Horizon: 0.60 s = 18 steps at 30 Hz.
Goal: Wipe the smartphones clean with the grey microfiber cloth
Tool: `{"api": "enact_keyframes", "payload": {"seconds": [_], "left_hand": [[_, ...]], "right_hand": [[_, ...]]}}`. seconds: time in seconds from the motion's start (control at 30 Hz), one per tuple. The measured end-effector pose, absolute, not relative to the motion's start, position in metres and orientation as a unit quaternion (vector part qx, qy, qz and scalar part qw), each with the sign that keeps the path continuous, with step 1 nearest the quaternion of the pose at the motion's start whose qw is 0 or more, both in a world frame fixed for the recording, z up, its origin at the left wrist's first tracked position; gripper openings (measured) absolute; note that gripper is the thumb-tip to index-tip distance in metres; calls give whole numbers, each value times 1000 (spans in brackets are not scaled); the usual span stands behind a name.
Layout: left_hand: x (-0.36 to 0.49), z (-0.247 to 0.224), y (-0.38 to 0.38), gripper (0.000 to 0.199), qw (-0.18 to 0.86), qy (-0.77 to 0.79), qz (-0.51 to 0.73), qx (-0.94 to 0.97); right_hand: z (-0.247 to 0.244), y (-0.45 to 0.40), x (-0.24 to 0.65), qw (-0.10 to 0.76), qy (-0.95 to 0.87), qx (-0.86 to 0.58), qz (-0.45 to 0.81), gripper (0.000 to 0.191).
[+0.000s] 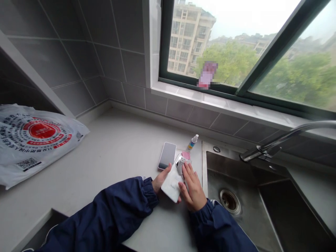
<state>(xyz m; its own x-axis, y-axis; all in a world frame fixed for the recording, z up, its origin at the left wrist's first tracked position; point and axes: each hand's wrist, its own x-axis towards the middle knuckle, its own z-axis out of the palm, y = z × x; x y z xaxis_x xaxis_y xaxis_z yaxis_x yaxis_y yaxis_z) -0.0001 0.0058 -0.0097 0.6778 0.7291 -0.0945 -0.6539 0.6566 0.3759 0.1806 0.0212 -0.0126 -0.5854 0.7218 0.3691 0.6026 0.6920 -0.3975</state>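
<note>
My left hand (160, 178) grips a white smartphone (171, 185) by its edges, back side up and tilted. A small grey cloth (180, 166) lies over the phone's camera end. My right hand (193, 190) presses that cloth against the phone with its fingertips, its thumb resting on the phone's back. Just behind the held phone, a second phone (168, 154) lies on the counter with its dark screen up. Beside it are a pink square piece (186, 155), partly covered by the held phone and cloth, and a small upright spray bottle (193, 142) with a white top.
At the right, a steel sink (205, 168) is set into the pale counter (118, 147), with a chrome faucet (265, 148) reaching over it. A printed white plastic bag (39, 140) sits at the far left. A window sill (210, 101) runs along the back.
</note>
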Motion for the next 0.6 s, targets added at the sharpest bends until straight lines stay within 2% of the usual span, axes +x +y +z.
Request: {"api": "enact_keyframes", "payload": {"seconds": [0.47, 0.6], "left_hand": [[0, 1, -5, 81, 894, 146, 406, 119], [4, 0, -3, 74, 872, 155, 460, 67]], "right_hand": [[-5, 18, 182, 285, -890, -332, 129, 52], [4, 13, 180, 294, -906, -274, 134, 48]]}}
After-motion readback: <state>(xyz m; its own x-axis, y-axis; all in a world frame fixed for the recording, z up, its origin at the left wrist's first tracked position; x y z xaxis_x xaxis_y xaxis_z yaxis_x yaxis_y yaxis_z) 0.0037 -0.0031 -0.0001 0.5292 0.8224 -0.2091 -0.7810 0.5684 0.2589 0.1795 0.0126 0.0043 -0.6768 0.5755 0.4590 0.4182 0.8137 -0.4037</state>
